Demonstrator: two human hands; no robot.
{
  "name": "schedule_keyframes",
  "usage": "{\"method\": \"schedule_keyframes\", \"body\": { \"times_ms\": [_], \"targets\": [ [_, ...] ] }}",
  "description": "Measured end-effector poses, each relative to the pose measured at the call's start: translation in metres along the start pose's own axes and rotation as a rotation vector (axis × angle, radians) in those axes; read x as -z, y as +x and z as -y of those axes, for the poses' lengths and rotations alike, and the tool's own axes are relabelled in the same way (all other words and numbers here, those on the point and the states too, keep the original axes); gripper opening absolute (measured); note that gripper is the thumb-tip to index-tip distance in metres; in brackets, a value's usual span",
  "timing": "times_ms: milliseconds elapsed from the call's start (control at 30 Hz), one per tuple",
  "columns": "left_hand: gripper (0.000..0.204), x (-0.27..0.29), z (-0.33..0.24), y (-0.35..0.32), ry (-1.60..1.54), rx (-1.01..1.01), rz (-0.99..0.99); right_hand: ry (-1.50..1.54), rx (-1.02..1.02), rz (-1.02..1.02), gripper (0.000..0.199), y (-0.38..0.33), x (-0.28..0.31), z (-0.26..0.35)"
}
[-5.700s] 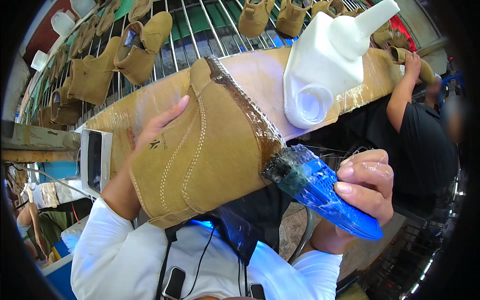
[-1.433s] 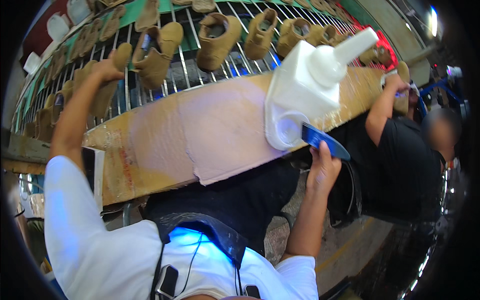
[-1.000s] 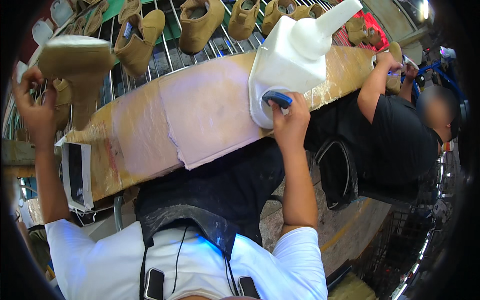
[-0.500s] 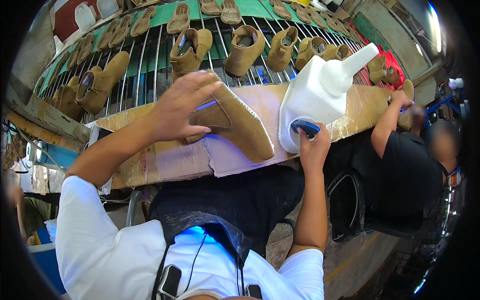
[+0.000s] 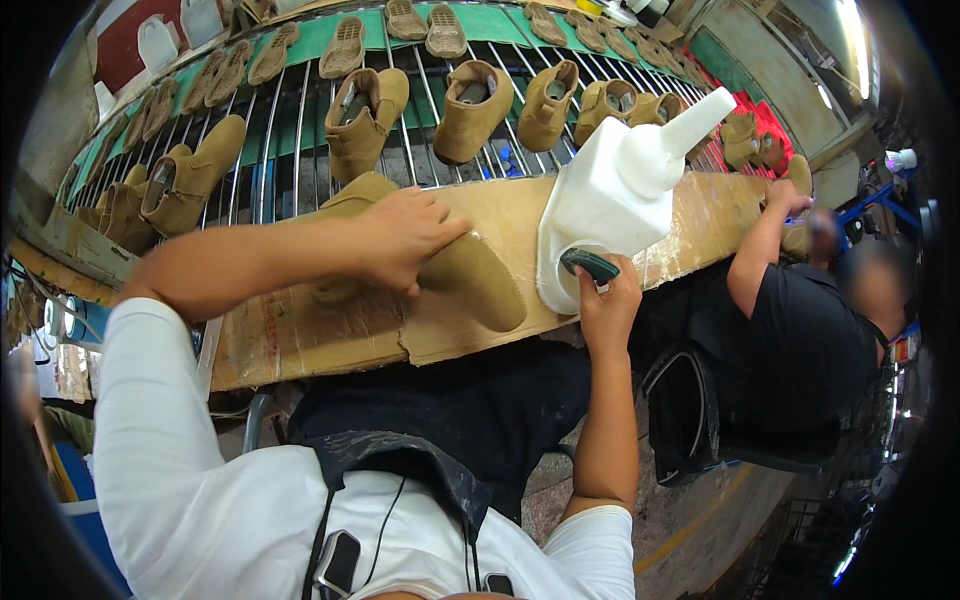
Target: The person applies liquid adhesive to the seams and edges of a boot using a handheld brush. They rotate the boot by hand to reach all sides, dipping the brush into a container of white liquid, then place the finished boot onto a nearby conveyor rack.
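Observation:
A tan suede boot (image 5: 485, 285) lies on the cardboard, its toe toward the lower right. My left hand (image 5: 415, 240) is closed over its middle, thumb on the near side, and the left forearm hides part of the boot. To its right stands a white plastic bottle (image 5: 610, 195) with a long spout and a round opening low on the near side. Between fingers and thumb, my right hand (image 5: 608, 305) pinches a dark oval brush-like tool (image 5: 592, 265) at that opening. The tool's working end is hidden.
Brown cardboard (image 5: 310, 335) covers the bench edge. Beyond it, a rack of metal bars (image 5: 265, 165) bears several tan boots (image 5: 470, 110) and loose soles (image 5: 343, 48). At the right, a co-worker in black (image 5: 800, 340) holds another shoe near a black chair (image 5: 680, 410).
My left hand has come down and closed on the boot, which has rolled so its white-edged side no longer shows. My right hand stays at the bottle's opening, the tool tilted slightly differently.

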State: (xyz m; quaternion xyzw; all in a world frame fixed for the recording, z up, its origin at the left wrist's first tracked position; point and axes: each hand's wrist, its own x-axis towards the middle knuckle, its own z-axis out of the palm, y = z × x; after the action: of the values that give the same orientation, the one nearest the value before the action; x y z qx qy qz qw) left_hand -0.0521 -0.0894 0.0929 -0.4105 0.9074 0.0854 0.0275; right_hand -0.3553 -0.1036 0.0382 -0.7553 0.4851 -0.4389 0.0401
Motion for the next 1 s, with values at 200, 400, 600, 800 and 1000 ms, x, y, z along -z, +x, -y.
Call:
{"method": "schedule_keyframes", "body": {
  "times_ms": [200, 400, 600, 800, 1000],
  "targets": [
    [0.079, 0.012, 0.010, -0.029, -0.317, 0.165, 0.635, 0.030, -0.065, 0.018, 0.014, 0.000, 0.003, 0.007],
    [0.089, 0.032, -0.002, -0.034, 0.116, 0.191, 0.620, 0.020, -0.025, 0.011, 0.015, 0.001, 0.001, 0.001],
    [0.074, -0.043, -0.031, -0.068, 0.753, 0.148, 0.074, 0.017, -0.014, 0.016, 0.016, -0.002, 0.003, 0.002],
    [0.098, -0.042, -0.049, -0.073, 0.435, 0.300, 0.095, -0.012, 0.006, 0.062, 0.017, -0.004, 0.008, 0.002],
    [0.109, -0.043, -0.055, -0.076, 0.454, 0.310, -0.048, 0.092, -0.063, 0.159, 0.018, 0.000, 0.009, -0.004]
  ]
}}
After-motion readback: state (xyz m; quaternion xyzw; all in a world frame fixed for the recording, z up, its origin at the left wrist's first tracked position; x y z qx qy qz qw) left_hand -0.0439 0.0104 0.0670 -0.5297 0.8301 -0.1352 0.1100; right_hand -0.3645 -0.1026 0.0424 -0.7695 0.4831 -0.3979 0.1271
